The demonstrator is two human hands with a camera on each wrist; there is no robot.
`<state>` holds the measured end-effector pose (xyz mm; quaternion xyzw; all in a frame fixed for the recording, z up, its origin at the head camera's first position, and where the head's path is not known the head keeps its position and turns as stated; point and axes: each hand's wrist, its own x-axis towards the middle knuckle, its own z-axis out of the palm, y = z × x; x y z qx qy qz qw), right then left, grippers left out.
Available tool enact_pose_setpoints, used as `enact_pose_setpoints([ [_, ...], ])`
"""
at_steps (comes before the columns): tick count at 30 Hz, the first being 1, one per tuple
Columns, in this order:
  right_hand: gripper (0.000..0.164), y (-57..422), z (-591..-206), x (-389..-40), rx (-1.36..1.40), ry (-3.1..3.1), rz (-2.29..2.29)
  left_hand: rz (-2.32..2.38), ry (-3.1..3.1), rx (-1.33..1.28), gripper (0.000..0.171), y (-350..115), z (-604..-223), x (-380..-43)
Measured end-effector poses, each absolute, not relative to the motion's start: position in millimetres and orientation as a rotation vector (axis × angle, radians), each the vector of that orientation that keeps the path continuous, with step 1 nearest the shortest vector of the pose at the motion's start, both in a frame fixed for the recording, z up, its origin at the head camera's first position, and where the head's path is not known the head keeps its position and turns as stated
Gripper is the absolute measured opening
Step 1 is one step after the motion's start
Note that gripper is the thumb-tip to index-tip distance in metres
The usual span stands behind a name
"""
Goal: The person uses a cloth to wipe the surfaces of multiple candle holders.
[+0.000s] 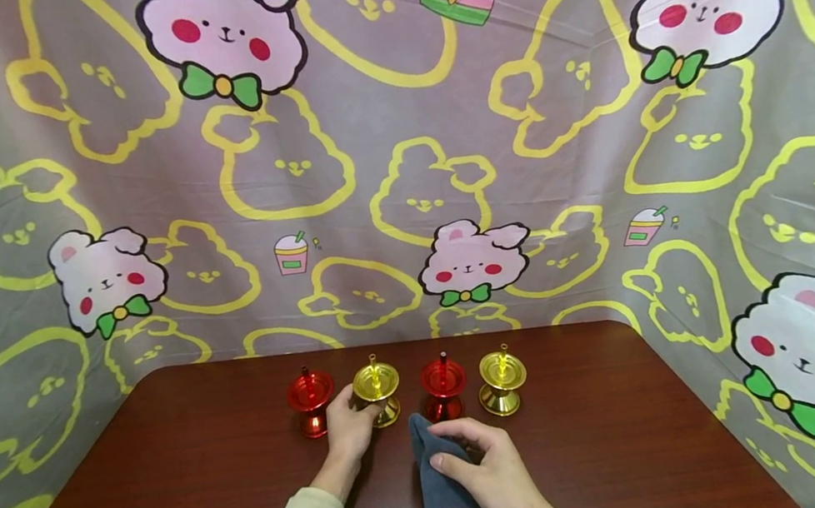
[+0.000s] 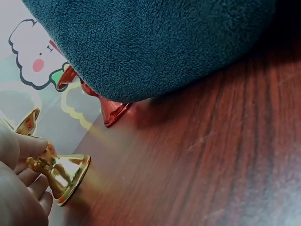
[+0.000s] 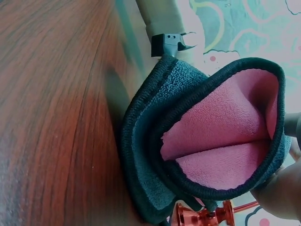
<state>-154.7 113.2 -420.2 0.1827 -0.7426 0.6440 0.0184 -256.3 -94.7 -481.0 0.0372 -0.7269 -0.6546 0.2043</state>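
Observation:
Four is above my count, so several metallic candle holders stand in a row, red and gold alternating. My left hand [image 1: 350, 430] grips the second from the left, a gold candle holder [image 1: 375, 381]; in the left wrist view its fingers [image 2: 40, 188] wrap the narrow stem above the flared base [image 2: 70, 172]. A folded blue-grey cloth [image 1: 438, 472] is pinched between the thumb and fingers of my right hand [image 1: 499, 474]. The right wrist view shows the cloth's pink inner side [image 3: 221, 127] and dark edging. The cloth hangs just in front of a red candle holder [image 1: 443, 378].
Another red candle holder [image 1: 310, 392] stands left of my left hand, and another gold candle holder [image 1: 502, 370] ends the row on the right. They stand on a dark reddish-brown wooden table [image 1: 609, 432]. A patterned fabric curtain [image 1: 392, 121] rises behind and beside it.

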Motion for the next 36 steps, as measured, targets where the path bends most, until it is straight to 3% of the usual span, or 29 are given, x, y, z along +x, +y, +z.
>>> enact_pose_setpoints([
  [12, 0.03, 115.1, -421.8, -153.4, 0.556, -2.313, 1.964, -1.961, -2.033, 0.147, 0.054, -101.1, -474.6, -245.8],
  [19, 0.031, 116.4, -422.1, -151.5, 0.529, -2.311, 1.951, -2.042, -2.027, 0.238, 0.041, -104.9, -478.8, -221.2],
  [26, 0.029, 119.1, -421.7, -146.8, 0.543, -2.304, 1.936, -2.177, -2.252, -0.065, 0.027, -102.4, -478.7, -202.9],
  [36, 0.031, 127.4, -417.5, -134.4, 0.471, -2.292, 1.997, -2.082, -2.228, -0.343, 0.042, -76.4, -474.8, -216.4],
])
